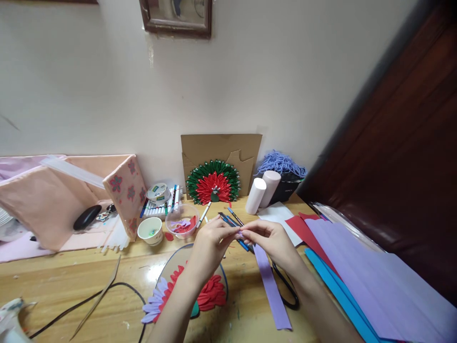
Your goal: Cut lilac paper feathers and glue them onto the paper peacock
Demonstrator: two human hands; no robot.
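Observation:
My left hand (213,242) and my right hand (268,242) meet above the table, fingertips pinched together on a small purple paper piece (242,235); most of it is hidden. Below my right hand lies a purple paper strip (270,290), partly over black-handled scissors (293,299). Under my left forearm rests a round cardboard disc (170,263) with a dark edge. It carries purple petals (156,301), red petals (213,293) and a bit of green (194,309). Pens (233,220) lie just behind my fingers.
A finished green-and-red petal fan (213,183) leans on cardboard (221,143) at the wall. A clear bowl (182,209) of paper petals and a paper cup (150,232) stand left. Coloured sheets (378,281) lie right; a glue gun (12,324) and its cord, front left.

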